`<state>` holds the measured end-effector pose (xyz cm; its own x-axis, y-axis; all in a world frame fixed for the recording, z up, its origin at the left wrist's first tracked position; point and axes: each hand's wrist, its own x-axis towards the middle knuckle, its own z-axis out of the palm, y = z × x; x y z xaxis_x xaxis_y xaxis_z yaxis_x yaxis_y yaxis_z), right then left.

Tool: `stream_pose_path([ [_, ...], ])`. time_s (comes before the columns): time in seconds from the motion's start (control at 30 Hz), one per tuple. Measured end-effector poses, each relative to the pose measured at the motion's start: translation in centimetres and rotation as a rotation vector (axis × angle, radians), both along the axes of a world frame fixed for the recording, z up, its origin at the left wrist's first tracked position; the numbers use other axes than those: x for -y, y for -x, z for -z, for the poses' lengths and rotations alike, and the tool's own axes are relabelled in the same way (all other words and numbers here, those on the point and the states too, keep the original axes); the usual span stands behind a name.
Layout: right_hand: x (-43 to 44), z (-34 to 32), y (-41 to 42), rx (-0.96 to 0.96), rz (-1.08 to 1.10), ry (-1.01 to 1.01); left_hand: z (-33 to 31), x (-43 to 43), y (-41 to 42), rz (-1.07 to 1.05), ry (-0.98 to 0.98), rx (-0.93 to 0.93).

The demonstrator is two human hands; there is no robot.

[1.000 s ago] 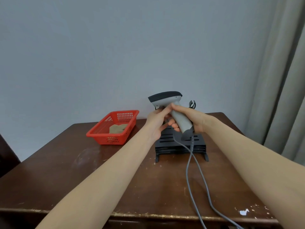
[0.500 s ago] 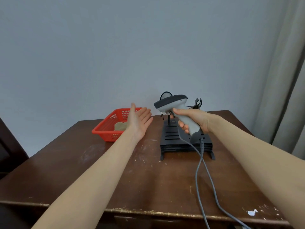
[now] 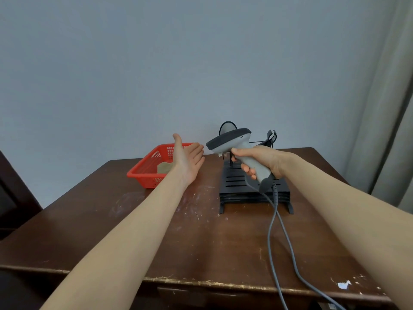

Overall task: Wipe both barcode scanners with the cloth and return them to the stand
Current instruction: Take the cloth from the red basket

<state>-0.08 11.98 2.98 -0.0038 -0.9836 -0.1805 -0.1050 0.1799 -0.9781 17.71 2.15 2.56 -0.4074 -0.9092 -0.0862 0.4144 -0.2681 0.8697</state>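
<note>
Above the stand (image 3: pixel 237 186), toward its front, the person's right hand (image 3: pixel 263 159) is gripping the scanner (image 3: pixel 230 139) by its grey handle, with the fingers curling right round it. The dark head is pointing left of the stand, toward the other hand. I judge it is being offered up that way so its face can be wiped. A grey cable (image 3: pixel 276 211) is trailing from the butt of the handle, down over the stand's front edge and off the near side of the table (image 3: pixel 134 231). It is hanging slack, so the scanner is being lifted freely rather than tugged.

Left of the stand, the left hand (image 3: pixel 188 156) is hovering in the air, palm turned inward and up. Its fingers are lying straight and together, the thumb is standing up, and it is holding and touching nothing. As I read it, it is heading for the cloth (image 3: pixel 164 167), which is lying crumpled in the red basket (image 3: pixel 143 175) further left of the stand, just beyond that hand. Wiping is not yet under way.

Behind the stand, a black forked holder (image 3: pixel 271 136) is sticking up at the right. Whether the second scanner is sitting back there I cannot tell, since the raised scanner and the hand are covering that part.
</note>
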Motion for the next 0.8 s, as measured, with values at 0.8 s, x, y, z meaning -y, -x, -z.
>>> stream_pose_path([
  [0.8, 0.05, -0.65, -0.57, -0.077, -0.022, -0.016, -0.09, 0.25, -0.31, 0.017, 0.058, 0.06],
])
